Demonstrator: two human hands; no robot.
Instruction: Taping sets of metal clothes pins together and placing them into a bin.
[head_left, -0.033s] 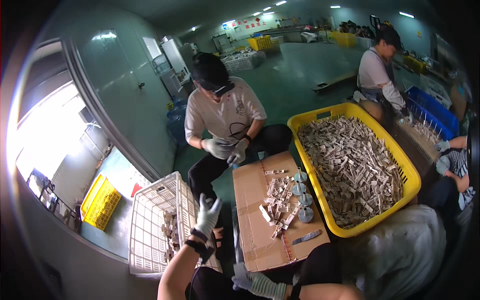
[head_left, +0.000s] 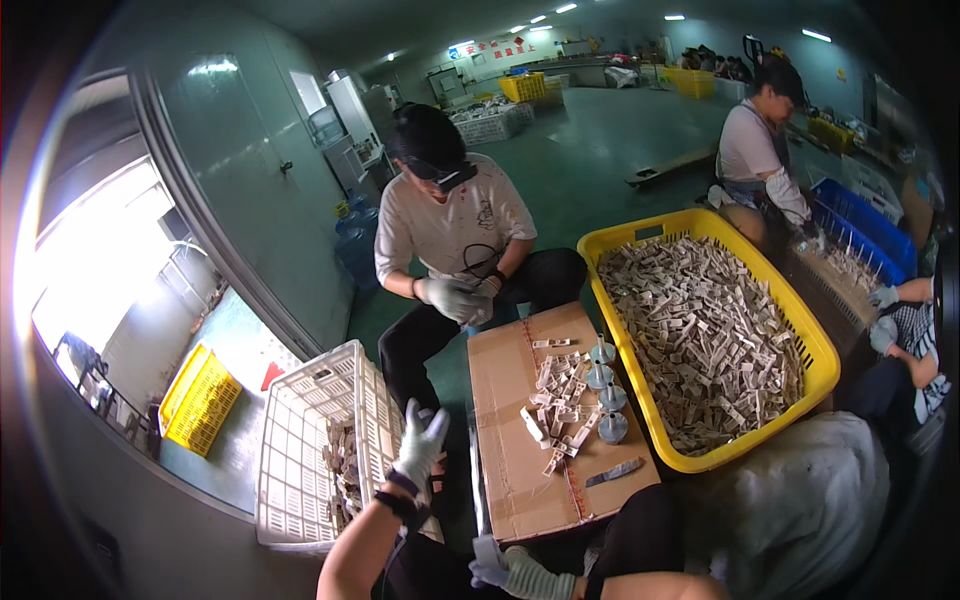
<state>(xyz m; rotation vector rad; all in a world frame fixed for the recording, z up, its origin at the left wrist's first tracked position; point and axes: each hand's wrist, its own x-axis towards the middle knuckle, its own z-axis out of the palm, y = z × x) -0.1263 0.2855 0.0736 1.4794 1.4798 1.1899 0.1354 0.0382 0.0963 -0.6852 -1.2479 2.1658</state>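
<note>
Yellow crate (head_left: 800, 340), biggest item, sits right of the cardboard, heaped with small pale grey-beige plastic pieces (head_left: 705, 340), all one kind, jumbled; white lattice crate (head_left: 300, 450) lower left, a few of the same pieces at its bottom; flattened brown cardboard box (head_left: 510, 450) lies between the 2 crates as work surface, taped seam along it; on it a loose cluster of pieces (head_left: 558, 400), a row of 4 round grey metal discs with posts (head_left: 606, 390) along the right edge, 1 flat dark blade-like tool (head_left: 613, 472) near the front edge. Left hand (head_left: 420, 447), white knit glove, raised over the white lattice crate's right rim, fingers apart and spread, holding nothing I can make out; right hand (head_left: 497, 565), grey-white glove, low at the cardboard's near edge, fingers curled, whether it grips something cannot tell. Person in white shirt (head_left: 450, 220) opposite, gloved hands together at the cardboard's far end; another person (head_left: 760, 140) behind the yellow crate near a blue crate (head_left: 860, 225). Green workshop floor (head_left: 600, 130), ceiling strip lights, yellow bins far back, bright window left.
</note>
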